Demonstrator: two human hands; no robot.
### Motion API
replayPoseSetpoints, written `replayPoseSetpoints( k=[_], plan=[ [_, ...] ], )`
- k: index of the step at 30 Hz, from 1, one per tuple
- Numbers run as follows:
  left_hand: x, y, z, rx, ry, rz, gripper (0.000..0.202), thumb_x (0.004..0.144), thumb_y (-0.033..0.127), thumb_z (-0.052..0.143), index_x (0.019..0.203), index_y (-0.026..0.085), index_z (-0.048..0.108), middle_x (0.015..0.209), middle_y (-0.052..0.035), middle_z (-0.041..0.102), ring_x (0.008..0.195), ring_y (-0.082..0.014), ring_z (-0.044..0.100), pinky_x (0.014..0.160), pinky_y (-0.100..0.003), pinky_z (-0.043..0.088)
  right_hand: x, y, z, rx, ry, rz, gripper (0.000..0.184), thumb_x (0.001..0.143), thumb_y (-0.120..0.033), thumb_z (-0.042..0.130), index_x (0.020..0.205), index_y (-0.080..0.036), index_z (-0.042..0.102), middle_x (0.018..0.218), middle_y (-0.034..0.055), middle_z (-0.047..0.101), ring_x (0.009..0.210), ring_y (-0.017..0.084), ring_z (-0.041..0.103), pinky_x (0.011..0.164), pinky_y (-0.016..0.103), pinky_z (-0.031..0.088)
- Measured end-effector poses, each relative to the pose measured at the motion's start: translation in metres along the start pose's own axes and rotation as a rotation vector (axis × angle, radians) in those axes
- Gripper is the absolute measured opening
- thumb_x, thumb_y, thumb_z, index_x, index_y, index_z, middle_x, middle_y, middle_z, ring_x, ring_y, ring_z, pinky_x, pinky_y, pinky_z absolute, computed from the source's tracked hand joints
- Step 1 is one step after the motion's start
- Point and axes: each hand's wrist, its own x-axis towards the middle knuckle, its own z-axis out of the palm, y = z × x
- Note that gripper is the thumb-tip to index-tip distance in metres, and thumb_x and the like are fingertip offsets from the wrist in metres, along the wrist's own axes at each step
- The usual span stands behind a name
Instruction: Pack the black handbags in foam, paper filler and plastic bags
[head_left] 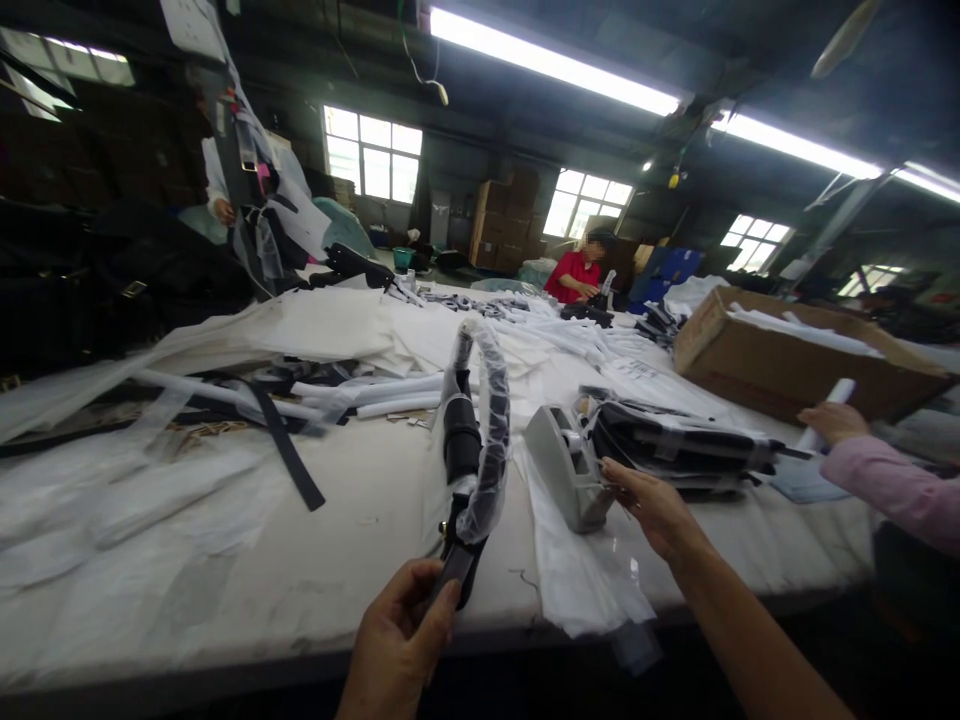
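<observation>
My left hand [405, 630] grips the lower end of a black strap [460, 440], holding it upright above the table's front. Clear film wraps the strap's curved handle loop [493, 430]. Farther right, my right hand [660, 510] has its fingertips pinched at the near right end of a grey tape dispenser [559, 460]. Any tape between those fingers is too fine to see. Beside the dispenser lies a stack of black bags [667, 440] partly covered in clear plastic. Under the dispenser are white plastic sheets [577, 590].
White wrapped tubes [397, 395] and a loose black strap [285, 450] lie left on the table [360, 550]. A cardboard box [780, 370] stands at right, near a co-worker's hand [836, 420] with a white tube. Another person in red [574, 275] sits across the table.
</observation>
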Motion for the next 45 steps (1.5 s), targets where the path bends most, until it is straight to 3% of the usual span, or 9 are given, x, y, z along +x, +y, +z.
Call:
replayPoseSetpoints(
  k=[4,12,19,23,25,30,32,37,45],
  plan=[
    [0.0,0.0,0.0,0.001,0.002,-0.002,0.051,0.061,0.059,0.081,0.084,0.017,0.064,0.05,0.009,0.04,0.042,-0.0031,0.031,0.036,-0.01,0.02,-0.019,-0.005,-0.008,0.104,0.058,-0.021,0.04,0.049,-0.043,0.089,0.081,-0.021,0.08,0.113,0.007,0.073,0.107,0.024,0.064,0.076,0.026,0.055],
    [0.002,-0.001,-0.001,-0.015,-0.022,-0.003,0.049,0.062,0.058,0.081,0.083,0.017,0.063,0.052,0.0076,0.044,0.042,-0.004,0.034,0.035,-0.011,0.021,-0.047,0.027,-0.017,0.188,0.021,0.12,0.045,0.046,-0.042,0.093,0.081,-0.017,0.079,0.085,0.0059,0.075,0.067,0.014,0.067,0.062,0.023,0.058],
    [0.0,-0.002,-0.001,0.007,-0.021,-0.011,0.049,0.064,0.058,0.079,0.085,0.017,0.062,0.052,0.008,0.044,0.041,-0.0032,0.031,0.036,-0.011,0.021,-0.037,0.05,-0.014,0.173,0.12,0.111,0.05,0.039,-0.042,0.095,0.075,-0.013,0.076,0.07,0.0046,0.073,0.058,0.012,0.063,0.056,0.019,0.056],
    [0.002,-0.006,-0.004,0.009,-0.028,0.015,0.049,0.066,0.059,0.077,0.086,0.017,0.061,0.053,0.0073,0.045,0.043,-0.0051,0.035,0.036,-0.013,0.021,-0.061,0.052,-0.01,0.095,0.167,0.027,0.047,0.05,-0.042,0.092,0.085,-0.015,0.076,0.073,0.0028,0.073,0.062,0.011,0.063,0.058,0.015,0.053],
    [0.004,-0.009,-0.007,0.028,-0.068,0.023,0.047,0.069,0.058,0.076,0.087,0.017,0.061,0.056,0.0064,0.047,0.044,-0.0059,0.036,0.035,-0.014,0.022,-0.09,0.043,0.0,0.005,0.078,-0.076,0.039,0.06,-0.043,0.088,0.088,-0.017,0.075,0.073,0.0017,0.073,0.064,0.011,0.062,0.061,0.015,0.052],
    [0.004,-0.01,-0.011,0.055,-0.101,0.04,0.039,0.075,0.051,0.075,0.09,0.018,0.06,0.068,0.0039,0.054,0.049,-0.006,0.04,0.038,-0.015,0.027,-0.165,0.006,0.049,-0.169,-0.482,-0.267,0.026,0.082,-0.043,0.07,0.072,-0.019,0.071,0.062,0.0009,0.066,0.061,0.014,0.062,0.06,0.02,0.051],
    [0.003,-0.008,-0.011,0.057,-0.121,0.05,0.037,0.077,0.049,0.074,0.091,0.017,0.061,0.069,0.0035,0.055,0.048,-0.0056,0.04,0.04,-0.015,0.028,-0.181,-0.003,0.071,-0.181,-0.587,-0.289,0.027,0.084,-0.042,0.067,0.071,-0.019,0.07,0.063,0.0012,0.066,0.061,0.015,0.062,0.061,0.021,0.05],
    [0.001,-0.002,-0.009,0.036,-0.149,0.092,0.033,0.079,0.046,0.073,0.089,0.017,0.062,0.073,0.0016,0.06,0.052,-0.0071,0.045,0.046,-0.017,0.033,-0.184,-0.006,0.106,-0.183,-0.568,-0.277,0.027,0.083,-0.044,0.068,0.074,-0.018,0.07,0.064,0.0018,0.067,0.061,0.016,0.062,0.06,0.022,0.048],
    [0.001,-0.001,-0.01,0.077,-0.151,0.084,0.034,0.081,0.048,0.07,0.088,0.016,0.062,0.066,0.0035,0.055,0.045,-0.0044,0.034,0.041,-0.017,0.025,-0.18,-0.001,0.119,-0.292,-0.434,-0.242,0.037,0.079,-0.054,0.068,0.068,-0.018,0.069,0.054,-0.0011,0.058,0.052,0.014,0.055,0.051,0.022,0.042]
  ],
)
